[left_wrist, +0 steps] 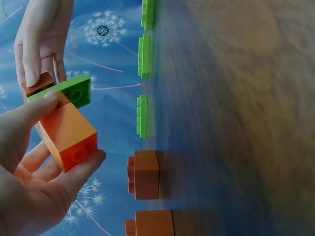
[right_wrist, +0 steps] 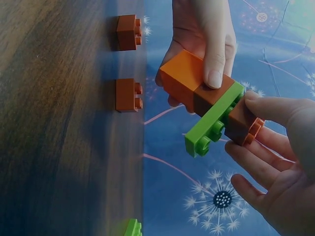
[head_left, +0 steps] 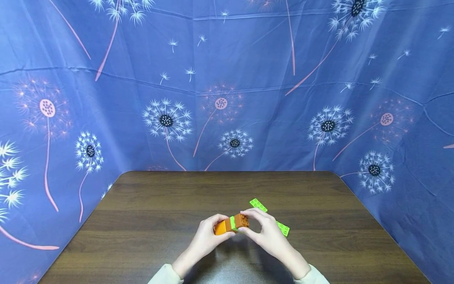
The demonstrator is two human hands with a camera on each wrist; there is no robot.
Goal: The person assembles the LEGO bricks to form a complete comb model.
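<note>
A short stack of building bricks is held between both hands above the table. It runs from an orange brick (right_wrist: 182,71) through a brown brick (right_wrist: 207,98) and a thin green brick (right_wrist: 209,120) to another brown brick (right_wrist: 240,120) with its studs facing out. My left hand (head_left: 205,235) grips the orange end, thumb along one side, as the left wrist view shows on the orange brick (left_wrist: 71,129). The right hand (head_left: 267,234) pinches the end brown brick between thumb and fingers. The green brick sticks out sideways past the stack.
Loose green bricks (head_left: 258,204) lie on the brown wooden table (head_left: 159,205) beyond and beside the right hand. Two brown bricks (left_wrist: 146,175) (right_wrist: 126,95) stand on it in the wrist views. A blue dandelion-print cloth (head_left: 227,59) hangs around the table's back and sides.
</note>
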